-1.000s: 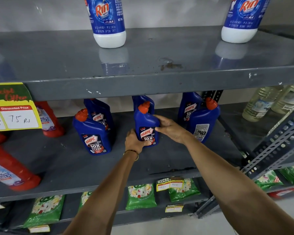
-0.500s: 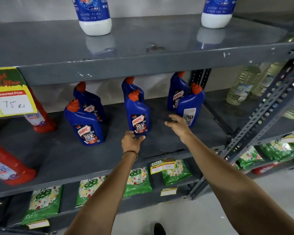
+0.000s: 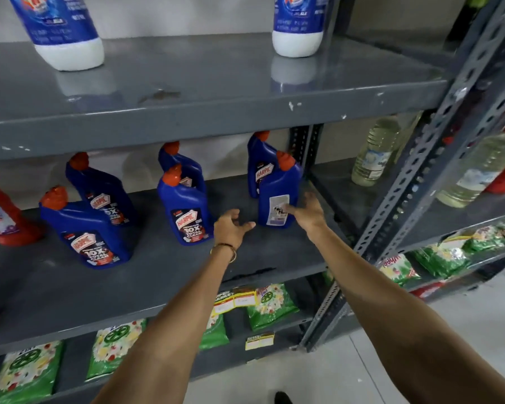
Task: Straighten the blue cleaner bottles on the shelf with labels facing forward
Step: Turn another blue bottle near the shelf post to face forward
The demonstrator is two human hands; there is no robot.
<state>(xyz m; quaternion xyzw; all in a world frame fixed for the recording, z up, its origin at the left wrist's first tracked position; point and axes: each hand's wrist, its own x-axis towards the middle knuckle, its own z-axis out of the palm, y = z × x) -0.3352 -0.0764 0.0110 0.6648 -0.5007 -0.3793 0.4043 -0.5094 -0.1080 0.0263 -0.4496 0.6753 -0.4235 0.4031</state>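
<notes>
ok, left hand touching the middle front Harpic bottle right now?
Apart. The head view shows bare grey shelf between the open left hand and the middle front bottle; the fingers reach rightward, away from it.

1. Six blue plastic cleaner bottles with orange caps are standing in pairs on a grey metal shelf [image 3: 164,275].
2. The front right bottle [image 3: 277,196] is showing its white back label, while the front middle bottle [image 3: 184,211] is facing forward.
3. An open right hand [image 3: 306,212] is reaching against the turned bottle's label.
4. An open left hand [image 3: 231,227], wearing a thin gold bangle [image 3: 223,250], is hovering between the two bottles.
</notes>
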